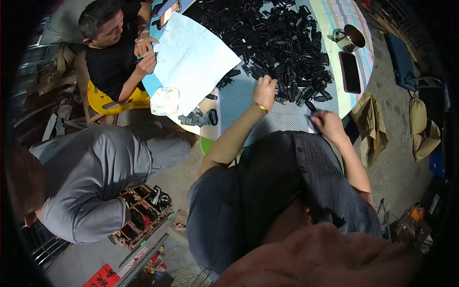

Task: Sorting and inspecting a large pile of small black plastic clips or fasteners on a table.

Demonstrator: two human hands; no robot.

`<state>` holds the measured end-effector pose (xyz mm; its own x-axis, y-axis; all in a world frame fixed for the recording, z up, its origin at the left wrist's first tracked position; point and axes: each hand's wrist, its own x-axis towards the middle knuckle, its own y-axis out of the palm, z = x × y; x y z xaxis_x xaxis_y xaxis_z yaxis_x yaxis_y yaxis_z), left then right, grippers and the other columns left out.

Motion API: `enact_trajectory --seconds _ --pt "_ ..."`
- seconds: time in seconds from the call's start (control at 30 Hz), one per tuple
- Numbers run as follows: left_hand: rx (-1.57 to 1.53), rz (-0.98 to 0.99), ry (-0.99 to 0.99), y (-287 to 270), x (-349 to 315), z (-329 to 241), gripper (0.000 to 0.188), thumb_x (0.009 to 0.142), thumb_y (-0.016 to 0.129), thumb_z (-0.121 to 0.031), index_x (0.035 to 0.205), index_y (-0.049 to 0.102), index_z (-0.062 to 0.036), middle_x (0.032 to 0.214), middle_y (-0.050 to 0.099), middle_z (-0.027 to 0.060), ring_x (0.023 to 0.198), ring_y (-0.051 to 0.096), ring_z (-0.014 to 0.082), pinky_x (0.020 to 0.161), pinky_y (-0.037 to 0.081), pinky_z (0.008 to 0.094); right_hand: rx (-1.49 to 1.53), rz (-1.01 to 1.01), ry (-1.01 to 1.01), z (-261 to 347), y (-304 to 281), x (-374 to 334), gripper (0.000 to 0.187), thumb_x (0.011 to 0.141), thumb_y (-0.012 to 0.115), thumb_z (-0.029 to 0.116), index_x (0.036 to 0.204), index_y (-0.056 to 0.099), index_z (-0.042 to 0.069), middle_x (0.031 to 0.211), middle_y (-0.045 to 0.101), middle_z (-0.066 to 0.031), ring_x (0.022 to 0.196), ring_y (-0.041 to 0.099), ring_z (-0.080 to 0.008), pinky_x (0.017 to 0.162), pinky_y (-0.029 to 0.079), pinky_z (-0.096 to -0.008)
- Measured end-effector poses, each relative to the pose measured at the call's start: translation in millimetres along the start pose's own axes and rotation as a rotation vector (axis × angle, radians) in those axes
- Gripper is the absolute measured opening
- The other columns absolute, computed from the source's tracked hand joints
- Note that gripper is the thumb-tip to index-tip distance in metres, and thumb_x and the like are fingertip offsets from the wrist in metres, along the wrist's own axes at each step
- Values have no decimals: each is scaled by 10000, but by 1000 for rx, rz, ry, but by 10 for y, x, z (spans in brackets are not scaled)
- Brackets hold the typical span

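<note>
Slim, glossy black parts (287,52) are heaped on the worktop (344,101); one is pinched by the right hand (327,123). The left hand (265,91) is set at their edge; its grip cannot be told.

A rounded table (367,56) wears a striped cloth, with a grey dotted mat (279,119) reaching its near edge. A wide heap of small black plastic pieces (282,43) covers the middle, thinning toward that edge. Near the right edge lie a dark-screened phone (350,71) and, just beyond, a shiny metal mug (353,38). Toward the left edge spread a large white sheet (196,57), a crumpled white packet (165,100) and a crumpled grey bundle (197,117).
</note>
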<state>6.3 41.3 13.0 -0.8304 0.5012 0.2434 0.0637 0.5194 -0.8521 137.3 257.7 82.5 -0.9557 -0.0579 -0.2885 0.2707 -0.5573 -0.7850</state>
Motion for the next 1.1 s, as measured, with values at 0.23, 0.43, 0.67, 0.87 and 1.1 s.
enact_trajectory --seconds 0.23,0.43,0.67,0.87,1.1 --pt "18 102 -52 2 -50 -4 197 649 671 -86 817 596 -18 861 536 137 840 518 317 723 445 379 13 -409 -363 394 0 750 201 767 605 164 919 611 33 888 592 -144 792 578 -323 676 470 -376" --pt "-553 35 -255 -68 -199 34 230 703 669 -34 907 572 9 828 618 113 713 598 231 652 487 309 -313 -460 -326 444 -28 1304 332 727 647 215 992 570 29 881 573 -123 833 559 -279 677 488 -349" --pt "-1332 61 -389 -168 -226 -9 340 746 636 25 1056 496 4 795 595 28 688 552 78 640 473 219 -463 -400 -291 406 15 1357 251 680 569 53 926 582 5 784 604 -134 770 580 -283 667 494 -350" --pt "-1244 259 -406 -294 -151 -98 407 818 566 -24 1204 440 -1 796 565 6 648 507 54 614 452 195 -145 -493 -256 424 -91 1262 260 784 537 94 1030 560 13 883 615 -173 792 586 -334 705 474 -385" --pt "-1565 211 -572 -350 -88 -287 368 834 544 -23 1192 454 -23 947 582 65 823 582 128 714 514 274 347 -367 -327 600 -159 879 212 826 502 77 1004 590 3 862 610 -212 786 604 -355 680 473 -359"
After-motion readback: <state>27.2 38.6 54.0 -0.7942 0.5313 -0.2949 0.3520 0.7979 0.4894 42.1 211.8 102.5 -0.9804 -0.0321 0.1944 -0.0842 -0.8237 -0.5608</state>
